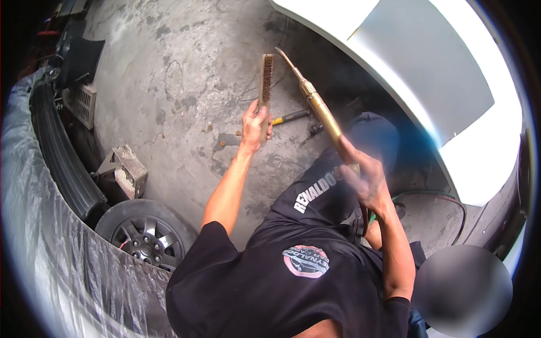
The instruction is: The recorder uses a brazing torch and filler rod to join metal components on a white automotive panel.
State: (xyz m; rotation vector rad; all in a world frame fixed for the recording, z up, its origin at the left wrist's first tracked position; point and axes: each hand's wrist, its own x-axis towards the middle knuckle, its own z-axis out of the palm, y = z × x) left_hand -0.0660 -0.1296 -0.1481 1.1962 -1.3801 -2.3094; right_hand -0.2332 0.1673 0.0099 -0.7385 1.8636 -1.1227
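My left hand (255, 127) is closed around the handle of a wire brush (267, 79), which stands upright with its bristles facing right. My right hand (363, 172), slightly blurred, grips a brass-coloured gas torch (322, 112). The torch slants up and left, its narrow bent tip close to the brush's top end, with a small gap between them. No flame shows at the tip. Beyond my left hand, a tool with a yellow and black handle (290, 117) lies on the floor, partly hidden by that hand. To the right is a white car panel (389, 62) with a grey patch (425, 56).
Concrete floor (169, 73) spreads ahead. At left stand a plastic-covered car (73, 265), a long black ribbed part (59, 152), a wheel (141, 231) and a metal stand (131, 169). A hose (459, 214) curves across the floor at right. A blurred round shape (463, 290) fills the lower right.
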